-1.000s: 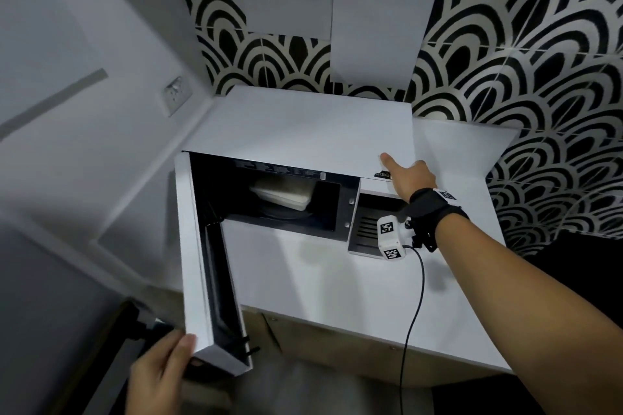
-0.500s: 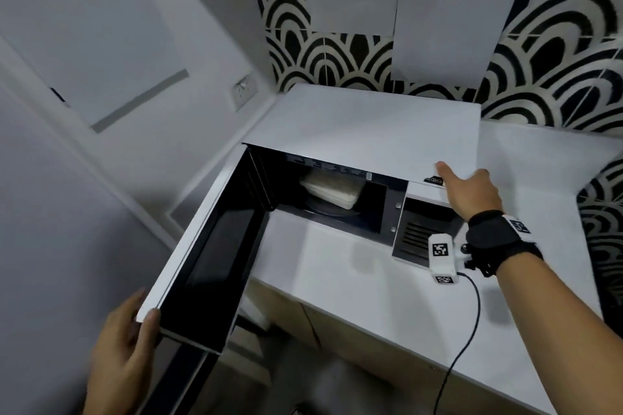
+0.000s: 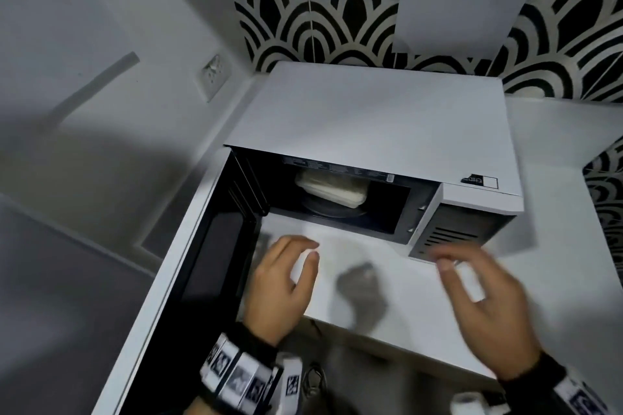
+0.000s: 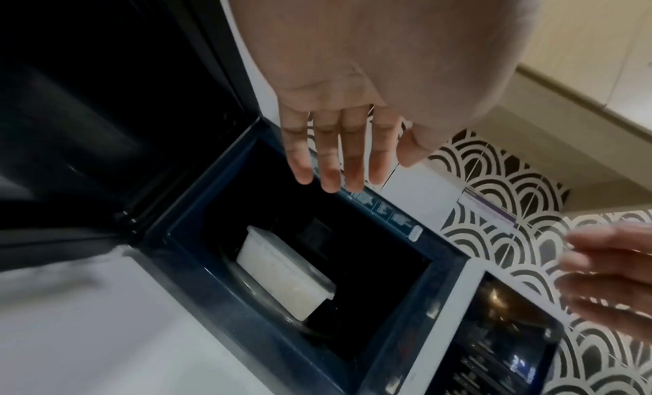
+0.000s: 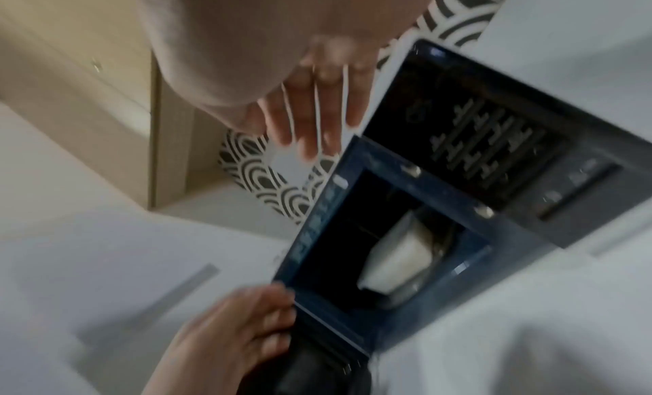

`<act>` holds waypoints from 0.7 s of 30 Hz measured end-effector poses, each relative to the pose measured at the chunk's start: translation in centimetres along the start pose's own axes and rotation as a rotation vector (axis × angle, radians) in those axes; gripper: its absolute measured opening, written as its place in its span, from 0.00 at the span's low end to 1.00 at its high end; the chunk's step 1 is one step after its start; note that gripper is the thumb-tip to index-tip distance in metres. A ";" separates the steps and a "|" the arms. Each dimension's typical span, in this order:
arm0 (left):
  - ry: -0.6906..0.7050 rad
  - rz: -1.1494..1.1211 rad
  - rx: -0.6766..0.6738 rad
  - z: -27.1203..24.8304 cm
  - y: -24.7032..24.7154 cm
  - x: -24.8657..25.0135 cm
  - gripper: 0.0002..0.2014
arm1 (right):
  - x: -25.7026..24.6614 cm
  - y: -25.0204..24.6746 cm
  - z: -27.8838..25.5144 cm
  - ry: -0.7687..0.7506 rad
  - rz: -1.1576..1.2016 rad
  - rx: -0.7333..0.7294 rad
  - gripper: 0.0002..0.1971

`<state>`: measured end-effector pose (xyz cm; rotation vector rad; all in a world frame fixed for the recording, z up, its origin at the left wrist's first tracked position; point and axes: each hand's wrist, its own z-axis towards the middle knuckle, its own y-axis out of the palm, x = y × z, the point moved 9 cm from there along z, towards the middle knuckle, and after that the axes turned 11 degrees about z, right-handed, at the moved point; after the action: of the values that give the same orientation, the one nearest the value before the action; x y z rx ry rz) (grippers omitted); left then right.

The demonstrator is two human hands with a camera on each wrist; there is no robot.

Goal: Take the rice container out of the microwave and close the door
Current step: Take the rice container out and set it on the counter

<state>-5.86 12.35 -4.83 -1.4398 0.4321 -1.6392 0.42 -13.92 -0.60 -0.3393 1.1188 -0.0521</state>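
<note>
White surface (image 3: 387, 300) runs across the middle of the frame, and the white microwave (image 3: 377, 125) sits on it at centre, pushed back toward the patterned wall. Its door (image 3: 188, 273) hangs wide open, stretching to the lower left. Inside, the rice container (image 3: 332, 192) rests on the glass turntable (image 3: 337, 210).
</note>
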 end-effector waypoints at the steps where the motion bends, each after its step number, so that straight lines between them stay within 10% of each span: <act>1: -0.034 -0.021 -0.006 1.7 1.2 -1.4 0.10 | 1.1 2.3 -0.2 0.062 0.017 -0.098 0.06; 4: -0.219 -0.118 -0.056 6.4 4.9 -6.2 0.16 | 6.2 8.5 -0.3 0.370 0.049 -0.327 0.07; 8: -0.477 -0.216 -0.057 10.7 8.0 -11.1 0.22 | 12.8 13.3 1.9 0.603 0.015 -0.312 0.32; 21: -0.716 -0.548 -0.155 15.5 13.9 -15.8 0.01 | 20.7 16.9 9.1 0.983 0.296 0.075 0.19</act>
<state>12.69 21.62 -20.73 -2.2684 -0.2762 -1.3590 15.53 -0.05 -20.07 -0.0569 2.1240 0.0055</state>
